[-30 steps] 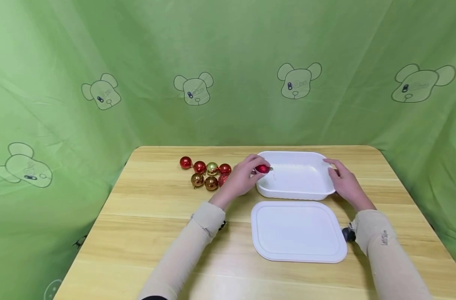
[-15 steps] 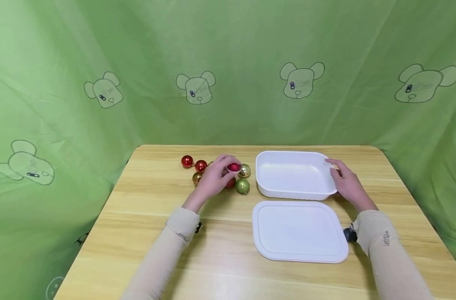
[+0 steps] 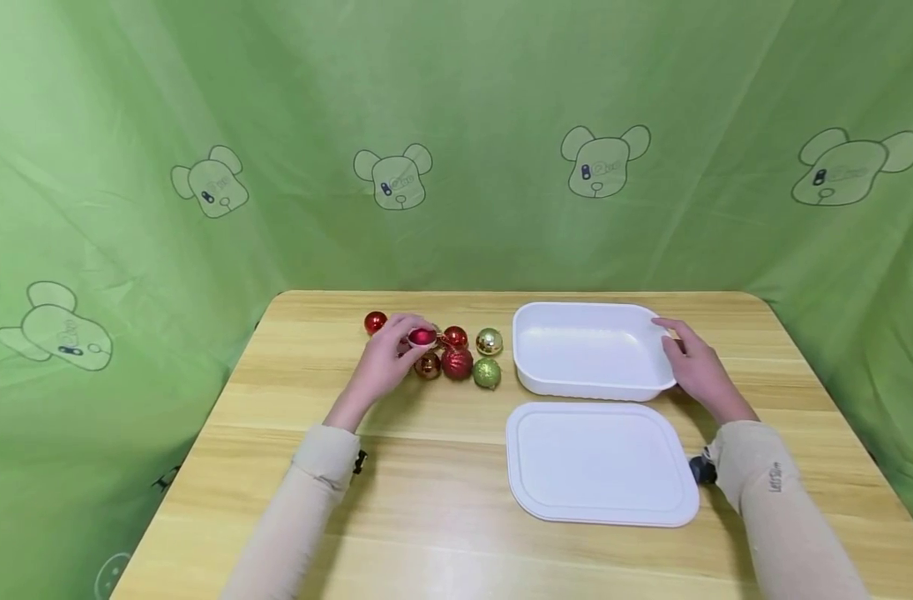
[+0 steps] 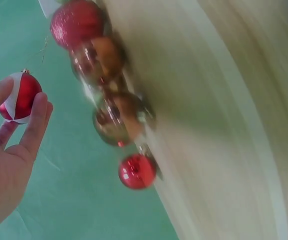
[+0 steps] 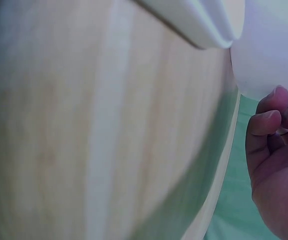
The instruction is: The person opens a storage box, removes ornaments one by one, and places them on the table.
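Note:
My left hand (image 3: 385,358) pinches a red-and-white Christmas bauble (image 4: 29,97) between thumb and fingertips, raised over the group of baubles at the table's back left. Around it lie a shiny red bauble (image 3: 376,322), a bronze bauble (image 3: 428,366), a textured red bauble (image 3: 457,363), a gold bauble (image 3: 490,341) and a glittery green bauble (image 3: 487,373). Others are partly hidden behind the hand. At the right end of a white plastic box (image 3: 595,389), my right hand (image 3: 696,371) grips the rim, thumb and fingers on either side of the wall. The box's inside shows bare.
A flat white lid (image 3: 602,462) lies on the wooden table (image 3: 441,517) just in front of the box. Behind the table's far edge hangs a green curtain (image 3: 486,233) printed with bear heads.
Holding the red-and-white bauble, my left hand has moved left from the box's left rim to above the left baubles, uncovering the gold and green ones. My right hand stays at the box.

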